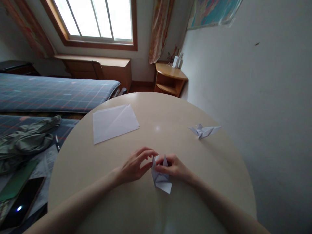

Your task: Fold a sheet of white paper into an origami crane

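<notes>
Clamped on the folded paper (pixel 161 178), the right hand (pixel 174 168) pinches it. Left hand (pixel 134 167) curls just beside it; whether it grips, I cannot tell.

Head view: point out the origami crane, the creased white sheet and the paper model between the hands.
origami crane (pixel 202 131), head view, on its body
creased white sheet (pixel 116 121), head view, on the diagonal crease
paper model (pixel 160 178), head view, on its folded lower part

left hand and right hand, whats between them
In the head view, a partly folded white paper lies between the left hand and the right hand.
</notes>
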Available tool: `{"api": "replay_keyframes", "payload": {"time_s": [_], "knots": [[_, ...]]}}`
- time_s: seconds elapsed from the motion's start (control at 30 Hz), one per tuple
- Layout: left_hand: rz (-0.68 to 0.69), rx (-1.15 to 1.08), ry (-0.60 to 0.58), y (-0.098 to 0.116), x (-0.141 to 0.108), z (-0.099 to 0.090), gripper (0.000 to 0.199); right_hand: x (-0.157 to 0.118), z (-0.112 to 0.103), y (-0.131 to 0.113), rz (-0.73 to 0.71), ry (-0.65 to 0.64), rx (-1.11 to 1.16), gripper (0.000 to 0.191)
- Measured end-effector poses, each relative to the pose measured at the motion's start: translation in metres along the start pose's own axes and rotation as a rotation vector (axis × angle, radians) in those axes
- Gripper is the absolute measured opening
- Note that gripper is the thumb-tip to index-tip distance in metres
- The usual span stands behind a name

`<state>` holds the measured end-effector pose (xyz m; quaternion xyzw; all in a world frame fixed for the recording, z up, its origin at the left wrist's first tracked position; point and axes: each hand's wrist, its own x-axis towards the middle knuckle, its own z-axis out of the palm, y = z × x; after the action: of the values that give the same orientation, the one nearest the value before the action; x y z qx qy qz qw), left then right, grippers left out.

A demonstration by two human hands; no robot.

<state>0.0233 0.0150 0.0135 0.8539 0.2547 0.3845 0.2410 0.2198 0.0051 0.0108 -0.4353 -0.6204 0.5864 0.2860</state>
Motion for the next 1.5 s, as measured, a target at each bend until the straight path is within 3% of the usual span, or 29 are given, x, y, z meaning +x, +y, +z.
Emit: {"api": "replay_keyframes", "payload": {"time_s": [0.27,0.43,0.7,0.9,1.07,1.27,1.5], "knots": [[0.037,0.182,-0.035,-0.006,-0.001,0.001,0.013,0.0,0.001,0.005,0.023,0.032,0.015,0.032],[0.077,0.135,0.051,-0.007,0.003,-0.002,0.018,-0.001,0.001,0.007,0.032,-0.004,0.022,0.033],[0.077,0.105,0.173,-0.003,-0.001,0.003,0.019,-0.001,0.001,0.005,0.02,0.068,-0.084,0.028],[0.092,0.154,0.239,-0.001,-0.001,0.004,0.012,-0.001,0.006,0.003,-0.088,0.117,-0.11,0.022],[0.141,0.258,0.196,-0.005,-0.003,0.002,0.005,0.0,0.007,0.002,-0.15,0.178,-0.102,0.021],[0.088,0.101,0.129,-0.005,-0.004,0.003,0.009,-0.002,-0.001,-0.003,-0.164,0.196,-0.13,0.019],[0.124,0.151,0.104,0.006,0.0,-0.001,0.01,-0.005,-0.003,-0.006,-0.174,0.141,-0.209,0.023]]}}
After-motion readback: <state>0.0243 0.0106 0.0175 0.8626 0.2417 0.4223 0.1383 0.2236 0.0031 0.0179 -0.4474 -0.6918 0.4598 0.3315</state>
